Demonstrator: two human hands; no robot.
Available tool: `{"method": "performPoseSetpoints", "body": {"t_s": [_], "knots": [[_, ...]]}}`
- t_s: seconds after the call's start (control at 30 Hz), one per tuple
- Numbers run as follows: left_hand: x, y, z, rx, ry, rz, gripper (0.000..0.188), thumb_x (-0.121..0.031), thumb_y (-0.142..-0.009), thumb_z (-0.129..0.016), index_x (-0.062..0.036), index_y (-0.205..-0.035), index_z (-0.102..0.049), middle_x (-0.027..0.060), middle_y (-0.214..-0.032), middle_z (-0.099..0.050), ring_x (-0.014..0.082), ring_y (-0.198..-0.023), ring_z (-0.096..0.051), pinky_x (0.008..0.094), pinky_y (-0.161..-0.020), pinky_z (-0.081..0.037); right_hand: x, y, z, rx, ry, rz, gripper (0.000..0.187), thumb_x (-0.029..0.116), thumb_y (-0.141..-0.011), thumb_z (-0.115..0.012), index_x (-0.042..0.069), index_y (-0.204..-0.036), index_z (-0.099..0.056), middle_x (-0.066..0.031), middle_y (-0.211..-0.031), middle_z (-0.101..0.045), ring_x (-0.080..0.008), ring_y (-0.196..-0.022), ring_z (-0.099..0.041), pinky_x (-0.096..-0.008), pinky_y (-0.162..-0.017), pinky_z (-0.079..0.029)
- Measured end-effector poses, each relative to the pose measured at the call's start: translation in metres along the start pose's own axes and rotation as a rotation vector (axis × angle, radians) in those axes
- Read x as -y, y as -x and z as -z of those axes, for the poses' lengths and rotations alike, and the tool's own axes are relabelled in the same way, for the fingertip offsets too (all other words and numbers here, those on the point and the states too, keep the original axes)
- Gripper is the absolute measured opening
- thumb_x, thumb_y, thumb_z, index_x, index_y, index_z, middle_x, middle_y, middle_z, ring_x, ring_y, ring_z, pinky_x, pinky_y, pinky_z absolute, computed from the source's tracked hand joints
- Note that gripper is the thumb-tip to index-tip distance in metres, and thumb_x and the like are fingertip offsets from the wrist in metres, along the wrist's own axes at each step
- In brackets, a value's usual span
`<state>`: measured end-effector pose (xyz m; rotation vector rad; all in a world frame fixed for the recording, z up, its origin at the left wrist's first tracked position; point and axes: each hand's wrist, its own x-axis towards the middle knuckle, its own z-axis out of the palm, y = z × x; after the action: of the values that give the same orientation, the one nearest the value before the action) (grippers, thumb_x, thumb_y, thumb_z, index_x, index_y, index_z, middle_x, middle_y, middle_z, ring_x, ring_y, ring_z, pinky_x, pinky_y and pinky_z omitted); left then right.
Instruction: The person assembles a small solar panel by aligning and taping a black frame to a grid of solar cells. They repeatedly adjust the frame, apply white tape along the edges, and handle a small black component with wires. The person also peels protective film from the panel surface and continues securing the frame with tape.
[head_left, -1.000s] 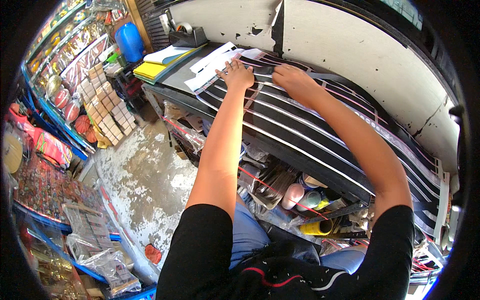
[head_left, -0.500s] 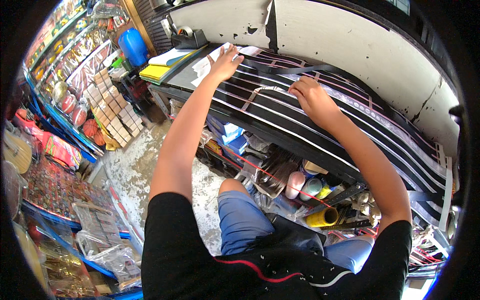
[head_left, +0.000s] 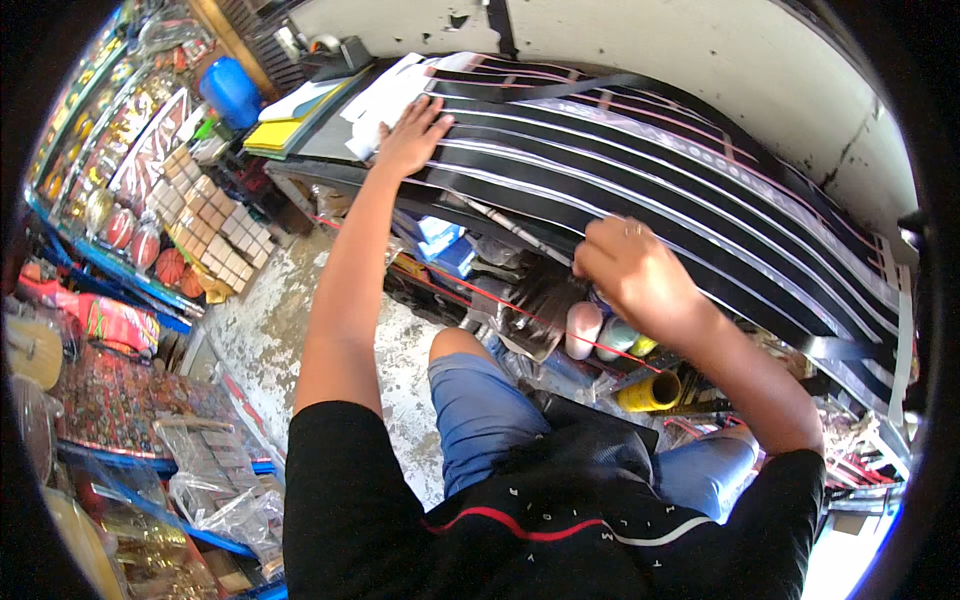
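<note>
Long black strips with pale lines (head_left: 560, 165) lie side by side along the bench, their left ends beside white paper (head_left: 385, 95). My left hand (head_left: 408, 142) presses flat on the left end of the strips, fingers spread. Nearer to me, my right hand (head_left: 640, 270) is closed in a pinch over the bench's front edge. A narrow pale strip (head_left: 505, 222) runs slantwise from near my left hand to my right fingers, which seem to grip its end. The fingertips are partly hidden by the hand.
Yellow folders and papers (head_left: 290, 115) and a tape dispenser (head_left: 335, 58) stand at the bench's left end. Below are a shelf with blue boxes (head_left: 445, 245), bottles (head_left: 584, 330) and a yellow tube (head_left: 650, 391). Stacked small boxes (head_left: 210, 215) and balls stand at left.
My right hand has moved toward me, from above the strips to past the front edge, drawing the pale strip along. My left hand has shifted slightly nearer. The view has also shifted.
</note>
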<state>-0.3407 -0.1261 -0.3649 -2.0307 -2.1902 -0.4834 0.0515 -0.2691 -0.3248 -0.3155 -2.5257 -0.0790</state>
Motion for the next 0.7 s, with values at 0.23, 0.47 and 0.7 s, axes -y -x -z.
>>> {"method": "performPoseSetpoints", "body": {"t_s": [0.23,0.47,0.7], "knots": [[0.037,-0.023,-0.022,0.010,0.305,-0.275,0.071,-0.065,-0.098,-0.032,-0.0154,-0.148,-0.042,0.0091,-0.158,-0.031,0.0269,-0.149,-0.022,0.0532,-0.118,-0.017,0.073,0.168,0.052,0.274,-0.356,-0.574,0.013,0.016,-0.082,-0.065,0.005,-0.088,-0.061,-0.0101,-0.087,-0.056,-0.0314,-0.088,-0.060,-0.0432,-0.077,-0.049],[0.102,-0.058,-0.041,0.039,0.179,-0.308,0.075,-0.066,-0.098,-0.020,-0.0225,-0.158,-0.012,0.0018,-0.165,-0.013,0.0236,-0.152,-0.008,0.0518,-0.121,0.001,0.138,0.348,0.150,-0.166,0.230,-1.343,0.019,0.008,-0.075,-0.075,0.004,-0.094,-0.070,-0.0122,-0.095,-0.065,-0.0288,-0.092,-0.064,-0.0392,-0.081,-0.051],[0.141,-0.088,-0.059,-0.006,-0.506,-0.367,0.060,-0.052,-0.104,-0.027,-0.0269,-0.157,-0.018,0.0023,-0.164,-0.016,0.0312,-0.151,-0.013,0.0563,-0.119,-0.007,0.115,0.404,0.227,-0.362,0.842,-1.283,0.019,0.008,-0.077,-0.073,0.007,-0.096,-0.069,-0.0111,-0.090,-0.060,-0.0314,-0.091,-0.061,-0.0407,-0.079,-0.050]]}}
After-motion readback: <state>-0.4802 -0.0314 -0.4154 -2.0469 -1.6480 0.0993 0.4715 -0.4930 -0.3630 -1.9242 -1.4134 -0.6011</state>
